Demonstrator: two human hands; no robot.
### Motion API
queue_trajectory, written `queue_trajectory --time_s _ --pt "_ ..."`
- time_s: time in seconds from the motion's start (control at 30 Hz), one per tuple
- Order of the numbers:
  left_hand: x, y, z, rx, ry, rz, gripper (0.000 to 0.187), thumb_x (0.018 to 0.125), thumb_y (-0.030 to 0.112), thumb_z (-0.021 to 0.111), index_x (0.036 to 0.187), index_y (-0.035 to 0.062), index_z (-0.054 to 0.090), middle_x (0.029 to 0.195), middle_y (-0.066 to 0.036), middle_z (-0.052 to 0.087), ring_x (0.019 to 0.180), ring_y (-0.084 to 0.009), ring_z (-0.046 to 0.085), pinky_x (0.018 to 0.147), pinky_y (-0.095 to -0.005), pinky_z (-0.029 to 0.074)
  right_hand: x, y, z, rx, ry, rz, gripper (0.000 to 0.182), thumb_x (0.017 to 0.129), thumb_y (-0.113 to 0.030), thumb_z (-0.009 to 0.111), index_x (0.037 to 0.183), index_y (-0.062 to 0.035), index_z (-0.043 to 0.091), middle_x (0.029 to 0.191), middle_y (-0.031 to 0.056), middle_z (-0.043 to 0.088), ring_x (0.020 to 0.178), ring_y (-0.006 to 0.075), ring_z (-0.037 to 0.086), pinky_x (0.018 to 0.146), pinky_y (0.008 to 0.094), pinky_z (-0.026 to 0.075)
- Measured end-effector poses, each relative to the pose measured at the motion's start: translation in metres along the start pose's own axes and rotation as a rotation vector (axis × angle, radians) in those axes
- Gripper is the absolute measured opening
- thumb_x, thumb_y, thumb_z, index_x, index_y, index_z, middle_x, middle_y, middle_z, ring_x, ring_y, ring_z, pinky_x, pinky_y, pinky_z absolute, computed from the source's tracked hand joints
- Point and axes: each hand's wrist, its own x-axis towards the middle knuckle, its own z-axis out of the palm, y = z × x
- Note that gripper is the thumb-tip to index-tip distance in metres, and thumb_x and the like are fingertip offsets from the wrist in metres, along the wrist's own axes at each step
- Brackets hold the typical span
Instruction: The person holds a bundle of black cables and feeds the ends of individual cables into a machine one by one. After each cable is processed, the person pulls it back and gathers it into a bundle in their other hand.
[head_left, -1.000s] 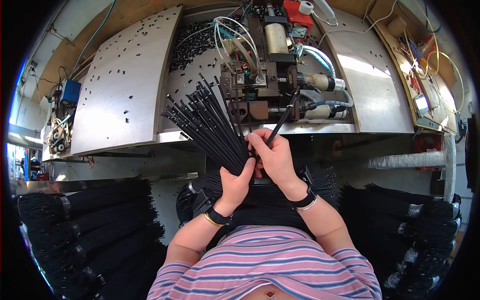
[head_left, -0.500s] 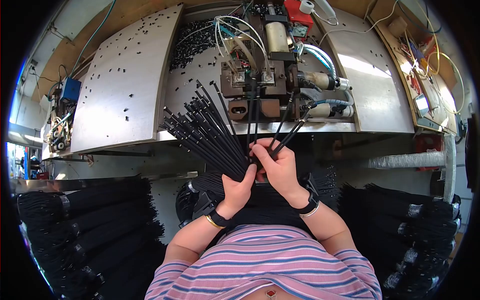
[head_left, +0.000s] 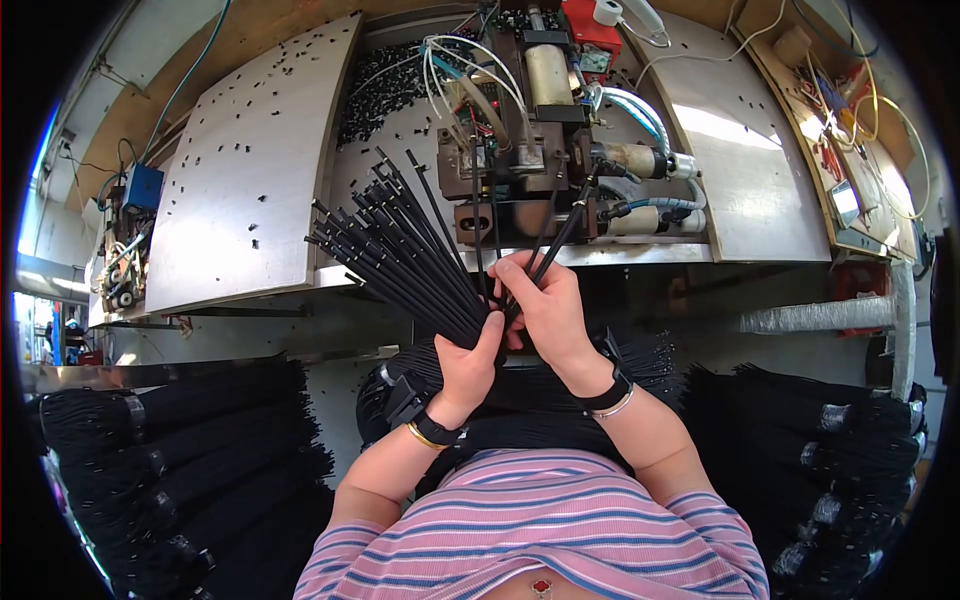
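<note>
My left hand (head_left: 468, 372) is closed round a thick fan of black cords (head_left: 400, 255) with small pale bands near their tips. The fan spreads up and to the left over the bench edge. Just right of it, my right hand (head_left: 543, 305) pinches a few separate black cords (head_left: 565, 232), which point up toward the machine (head_left: 528, 160). The fingertips of both hands are close together, and part of the right fingers is hidden behind the cords.
Pale metal panels (head_left: 245, 170) with scattered small black pieces flank the machine. More black pieces (head_left: 385, 95) lie heaped behind it. Large bundles of black cords (head_left: 190, 470) hang at lower left, others (head_left: 800, 470) at lower right. A wrapped bar (head_left: 820, 316) juts in at right.
Both hands have shifted slightly left with their cords. The fan's tips have swung left, and the cords in my right hand have drawn closer together.
</note>
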Motion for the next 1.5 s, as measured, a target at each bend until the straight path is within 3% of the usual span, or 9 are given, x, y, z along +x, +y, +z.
queue_trajectory --time_s 0.23,0.37,0.47,0.63,1.17,1.43,1.5 --pt "-0.001 -0.004 -0.001 -0.025 -0.010 -0.027 0.008 0.086 -0.002 0.054 0.094 -0.0037 0.056 0.076 -0.007 0.060 0.059 -0.0126 0.058 0.054 -0.0237 0.047 0.002 0.004 -0.002 0.020 0.004 -0.049 0.018 0.088 -0.019 0.059 0.085 -0.0010 0.061 0.067 0.0009 0.056 0.035 0.0070 0.043 0.030 0.0208 0.030" --pt "-0.008 -0.009 -0.001 -0.039 -0.044 -0.065 0.011 0.085 -0.004 0.054 0.096 -0.0035 0.055 0.079 -0.007 0.060 0.061 -0.0126 0.059 0.053 -0.0235 0.048 -0.003 -0.004 -0.006 -0.084 -0.089 0.020 0.018 0.089 -0.018 0.058 0.094 -0.0018 0.062 0.070 -0.0007 0.057 0.051 0.0037 0.050 0.042 0.0167 0.038" --pt "-0.019 -0.010 0.001 0.023 -0.057 -0.064 0.014 0.084 -0.005 0.054 0.098 -0.0035 0.055 0.083 -0.008 0.060 0.063 -0.0128 0.059 0.054 -0.0234 0.049 -0.012 0.009 -0.008 -0.150 -0.038 -0.149 0.019 0.089 -0.019 0.059 0.096 -0.0023 0.063 0.072 -0.0016 0.058 0.054 0.0026 0.050 0.044 0.0162 0.038" --pt "-0.026 -0.011 0.003 0.000 -0.047 -0.056 0.017 0.084 -0.006 0.054 0.101 -0.0039 0.053 0.087 -0.008 0.059 0.067 -0.0133 0.060 0.056 -0.0237 0.051 -0.017 0.019 -0.010 -0.126 0.047 -0.222 0.017 0.088 -0.019 0.059 0.093 -0.0027 0.064 0.071 -0.0016 0.058 0.054 0.0027 0.051 0.043 0.0165 0.038" --pt "-0.021 -0.012 -0.002 -0.015 -0.079 -0.101 0.017 0.084 -0.007 0.054 0.101 -0.0036 0.052 0.087 -0.007 0.058 0.066 -0.0135 0.060 0.056 -0.0244 0.052 -0.007 0.010 -0.011 -0.091 -0.033 -0.015 0.017 0.088 -0.019 0.059 0.087 -0.0029 0.063 0.065 -0.0026 0.056 0.052 0.0030 0.050 0.040 0.0162 0.035" --pt "-0.021 -0.012 -0.002 -0.015 -0.079 -0.100 0.019 0.084 -0.007 0.054 0.102 -0.0039 0.053 0.089 -0.007 0.059 0.070 -0.0137 0.061 0.058 -0.0245 0.052 -0.010 0.008 -0.013 -0.032 -0.085 0.009 0.016 0.088 -0.018 0.059 0.091 -0.0018 0.063 0.071 -0.0014 0.059 0.060 0.0034 0.052 0.047 0.0171 0.040" --pt "-0.020 -0.009 0.000 0.036 -0.068 -0.076 0.020 0.084 -0.006 0.055 0.103 -0.0038 0.054 0.091 -0.007 0.060 0.074 -0.0131 0.061 0.061 -0.0243 0.052 -0.009 0.013 -0.010 -0.061 -0.076 -0.104 0.016 0.087 -0.016 0.060 0.092 -0.0008 0.062 0.076 -0.0008 0.060 0.063 0.0036 0.053 0.052 0.0177 0.042"
